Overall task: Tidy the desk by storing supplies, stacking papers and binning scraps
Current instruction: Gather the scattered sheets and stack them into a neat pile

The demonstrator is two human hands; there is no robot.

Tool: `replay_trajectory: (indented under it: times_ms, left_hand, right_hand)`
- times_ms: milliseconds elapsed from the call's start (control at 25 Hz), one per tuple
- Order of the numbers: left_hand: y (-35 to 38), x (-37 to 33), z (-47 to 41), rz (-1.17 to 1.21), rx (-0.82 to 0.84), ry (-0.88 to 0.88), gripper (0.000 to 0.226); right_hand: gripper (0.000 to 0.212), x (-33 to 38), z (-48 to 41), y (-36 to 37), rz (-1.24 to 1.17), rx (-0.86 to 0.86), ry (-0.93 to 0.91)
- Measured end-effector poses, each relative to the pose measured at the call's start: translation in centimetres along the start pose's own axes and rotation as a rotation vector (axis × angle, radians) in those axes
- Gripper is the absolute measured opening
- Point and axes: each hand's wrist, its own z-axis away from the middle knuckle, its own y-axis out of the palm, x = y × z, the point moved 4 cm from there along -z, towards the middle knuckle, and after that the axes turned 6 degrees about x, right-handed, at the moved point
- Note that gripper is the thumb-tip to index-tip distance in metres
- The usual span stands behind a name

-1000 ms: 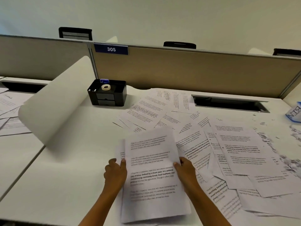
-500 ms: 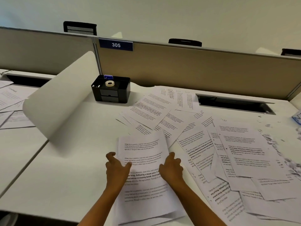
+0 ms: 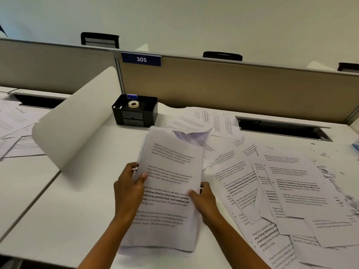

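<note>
Desk (image 3: pixel 73 210): white, runs L to R under everything. Partition (image 3: pixel 233 90) at the back, beige, w/ a blue "305" tag (image 3: pixel 141 59). A white curved panel (image 3: pixel 77 121) stands at the desk's L side, btw this desk and the next one.

Loose sheets (image 3: pixel 291 183) cover the R half, overlapping, printed side up, at all angles. A few more lie at the back near the slot (image 3: pixel 281 129).

Stack (image 3: pixel 171 171) is in front of me, mid-desk, just L of the loose sheets, in both my hands. Far end is tilted up and a bit ragged. Near end is low by the desk's front edge; can't tell if it touches.

L hand (image 3: pixel 128 187) grips the stack's L edge, thumb on top, fingers curled round the edge. R hand (image 3: pixel 204 199) grips the R edge lower down, thumb on the top page, fingers behind.

Organiser (image 3: pixel 136 115): black, at the back by the partition, just past the stack's far end. Tape (image 3: pixel 133 104) roll sits in its top tray, w/ a small blue thing (image 3: pixel 132 96) behind it.

Scraps (image 3: pixel 328 171): tiny bits strewn along the far R, beside the loose sheets.
</note>
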Motion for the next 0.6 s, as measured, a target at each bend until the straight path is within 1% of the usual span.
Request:
replay_trajectory:
  times_ms: [120, 200, 280, 360, 440, 600]
  left_hand:
    - [-0.9, -2.6, -0.7, 0.023, 0.024, 0.145, 0.024]
    - [-1.4, -4.2, -0.9, 0.028, 0.04, 0.237, 0.026]
    - [-2.0, -5.5, -0.9, 0.009, 0.023, 0.328, 0.027]
    - [-2.7, -6.1, -1.1, -0.032, -0.035, 0.386, 0.025]
    - [-3.4, -6.0, -1.4, -0.042, -0.091, 0.389, 0.019]
    - [-4.1, -4.9, -1.9, 0.029, -0.131, 0.325, 0.013]
  right_hand:
    - [0.042, 0.7, -0.3, 0.1, -0.188, 0.103, 0.016]
    - [0.051, 1.2, -0.5, 0.2, -0.311, 0.164, -0.024]
    - [0.052, 2.0, -0.8, 0.2, -0.441, 0.258, -0.086]
    - [0.044, 3.0, -0.6, 0.2, -0.481, 0.315, -0.172]
    - [0.037, 3.9, -0.3, 0.1, -0.425, 0.268, -0.253]
    - [0.037, 6.4, 0.8, -0.1, -0.262, 0.103, -0.39]
